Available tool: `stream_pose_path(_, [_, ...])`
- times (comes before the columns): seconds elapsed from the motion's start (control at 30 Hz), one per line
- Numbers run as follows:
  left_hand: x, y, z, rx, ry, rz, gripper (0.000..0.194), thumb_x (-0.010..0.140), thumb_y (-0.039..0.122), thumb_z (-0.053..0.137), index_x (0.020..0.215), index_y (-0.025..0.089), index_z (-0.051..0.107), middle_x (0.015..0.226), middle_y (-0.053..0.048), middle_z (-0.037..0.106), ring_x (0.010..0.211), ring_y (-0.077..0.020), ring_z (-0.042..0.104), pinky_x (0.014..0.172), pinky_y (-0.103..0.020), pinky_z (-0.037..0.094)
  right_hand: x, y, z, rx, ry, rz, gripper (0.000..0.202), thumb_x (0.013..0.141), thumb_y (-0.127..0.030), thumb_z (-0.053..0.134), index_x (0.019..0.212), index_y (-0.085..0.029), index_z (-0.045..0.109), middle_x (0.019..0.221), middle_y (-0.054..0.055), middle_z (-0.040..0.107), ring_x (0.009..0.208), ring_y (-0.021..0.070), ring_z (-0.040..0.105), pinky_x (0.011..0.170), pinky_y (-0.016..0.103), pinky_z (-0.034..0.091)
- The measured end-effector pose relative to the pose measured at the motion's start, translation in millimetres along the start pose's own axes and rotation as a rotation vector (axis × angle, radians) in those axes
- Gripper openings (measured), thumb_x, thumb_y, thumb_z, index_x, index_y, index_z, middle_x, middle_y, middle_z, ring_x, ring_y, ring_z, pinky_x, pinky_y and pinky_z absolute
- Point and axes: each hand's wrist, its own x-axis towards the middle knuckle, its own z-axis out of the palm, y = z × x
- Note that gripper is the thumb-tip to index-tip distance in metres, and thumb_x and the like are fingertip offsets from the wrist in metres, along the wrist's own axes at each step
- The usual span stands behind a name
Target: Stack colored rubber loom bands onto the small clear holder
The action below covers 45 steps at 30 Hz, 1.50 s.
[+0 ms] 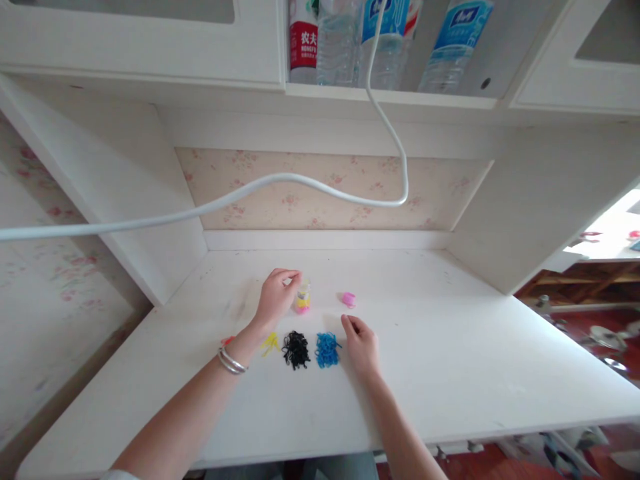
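White cable (280, 178) snakes across the upper half of the frame, above a pale tabletop (440, 373) where a person works with bare hands. Near the center, the left hand (275, 298) brings thumb and fingertips together in a pinch beside the mouth of a small clear container (303, 298), which stands upright; whether anything is caught between them cannot be told. The right hand (363, 347), to the right of the blue strands (327, 350), is curled, thumb and forefinger pressed together, its contents, if any, hidden.

Work appears partly done: pink and yellow material fills the container's lower part. Outside it, in the lower center, lie black strands (297, 350), the blue ones, a few yellow strands (271, 343) and red pieces (227, 341) partly hidden by the left forearm. A small pink item (349, 299) sits apart, right of the container.
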Motion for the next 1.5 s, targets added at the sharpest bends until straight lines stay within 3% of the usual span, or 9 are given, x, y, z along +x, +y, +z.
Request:
stream_pose_path(0.27, [6.5, -7.9, 10.9, 0.034, -0.040, -0.024, 0.025, 0.085, 0.034, 0.053, 0.092, 0.020, 0.073, 0.096, -0.004, 0.067, 0.090, -0.0160, 0.062, 0.084, -0.030, 0.048, 2.0, 0.2, 2.4, -0.006, -0.010, -0.009, 0.051, 0.080, -0.060, 0.049, 0.080, -0.013, 0.070, 0.061, 0.001, 0.058, 0.060, 0.0148, 0.049, 0.056, 0.025, 0.036])
stream_pose_path(0.47, [-3.8, -8.3, -11.4, 0.011, -0.005, -0.032, 0.028, 0.086, 0.036, 0.050, 0.092, 0.019, 0.071, 0.096, -0.004, 0.068, 0.091, -0.0168, 0.062, 0.080, -0.028, 0.048, 1.2, 1.0, 0.9, -0.015, -0.008, -0.015, 0.052, 0.079, -0.061, 0.049, 0.080, -0.013, 0.071, 0.062, 0.002, 0.059, 0.060, 0.0152, 0.049, 0.056, 0.025, 0.037])
stream_pose_path(0.57, [-32.3, -17.1, -31.2, 0.026, -0.021, -0.072, 0.030, 0.086, 0.040, 0.049, 0.093, 0.019, 0.070, 0.098, -0.004, 0.068, 0.092, -0.0172, 0.062, 0.077, -0.027, 0.049, 0.7, 0.5, 0.1, -0.020, -0.007, -0.013, 0.053, 0.079, -0.061, 0.049, 0.081, -0.013, 0.071, 0.064, 0.003, 0.061, 0.061, 0.0157, 0.050, 0.057, 0.025, 0.037])
stream_pose_path(0.83, [-151.4, -64.6, -71.3, 0.142, -0.109, -0.218, 0.033, 0.087, 0.045, 0.048, 0.093, 0.021, 0.069, 0.089, -0.004, 0.071, 0.067, -0.0150, 0.063, 0.065, -0.025, 0.052, -1.4, 1.6, 1.9, -0.066, -0.001, -0.013, 0.055, 0.077, -0.063, 0.049, 0.083, -0.013, 0.071, 0.070, 0.005, 0.065, 0.065, 0.0179, 0.054, 0.060, 0.027, 0.040])
stream_pose_path(0.93, [-173.6, -67.2, -77.2, 0.158, -0.125, -0.169, 0.030, 0.089, 0.041, 0.045, 0.096, 0.022, 0.068, 0.093, -0.005, 0.070, 0.070, -0.0153, 0.063, 0.067, -0.026, 0.052, -5.2, -1.1, 2.8, -0.137, -0.019, -0.054, 0.052, 0.081, -0.060, 0.046, 0.084, -0.014, 0.070, 0.072, 0.006, 0.066, 0.066, 0.0183, 0.056, 0.061, 0.027, 0.040])
stream_pose_path(1.07, [-179.5, -61.9, -79.8, 0.148, -0.175, -0.097, 0.029, 0.091, 0.037, 0.042, 0.093, 0.022, 0.067, 0.090, -0.006, 0.069, 0.076, -0.0172, 0.064, 0.070, -0.028, 0.053, -25.5, -15.2, 12.0, -0.359, -0.006, -0.243, 0.048, 0.087, -0.054, 0.038, 0.084, -0.018, 0.070, 0.079, 0.006, 0.067, 0.067, 0.0164, 0.056, 0.064, 0.026, 0.040])
stream_pose_path(1.2, [-178.5, -61.4, -81.1, 0.138, -0.173, -0.104, 0.029, 0.092, 0.036, 0.040, 0.092, 0.022, 0.065, 0.090, -0.007, 0.068, 0.079, -0.0186, 0.064, 0.075, -0.032, 0.052, -64.0, -44.4, 37.5, -0.620, -0.197, -0.383, 0.041, 0.093, -0.044, 0.034, 0.088, -0.025, 0.070, 0.076, 0.003, 0.065, 0.065, 0.0134, 0.058, 0.060, 0.023, 0.037])
stream_pose_path(1.3, [-178.9, -63.6, -82.3, 0.123, -0.165, -0.126, 0.028, 0.092, 0.036, 0.040, 0.094, 0.021, 0.064, 0.089, -0.007, 0.067, 0.076, -0.0181, 0.063, 0.072, -0.031, 0.052, -87.2, -69.3, 62.8, -0.739, -0.382, -0.462, 0.032, 0.093, -0.038, 0.038, 0.094, -0.029, 0.068, 0.089, 0.002, 0.067, 0.073, 0.0141, 0.061, 0.059, 0.023, 0.037])
stream_pose_path(1.5, [-179.2, -64.4, -85.6, 0.098, -0.143, -0.153, 0.028, 0.091, 0.035, 0.041, 0.093, 0.020, 0.065, 0.089, -0.007, 0.068, 0.073, -0.0170, 0.062, 0.069, -0.029, 0.050, -91.0, -95.8, 97.9, -0.942, -0.562, -0.496, 0.027, 0.091, -0.035, 0.043, 0.091, -0.024, 0.067, 0.094, 0.004, 0.066, 0.079, 0.0173, 0.063, 0.063, 0.025, 0.041])
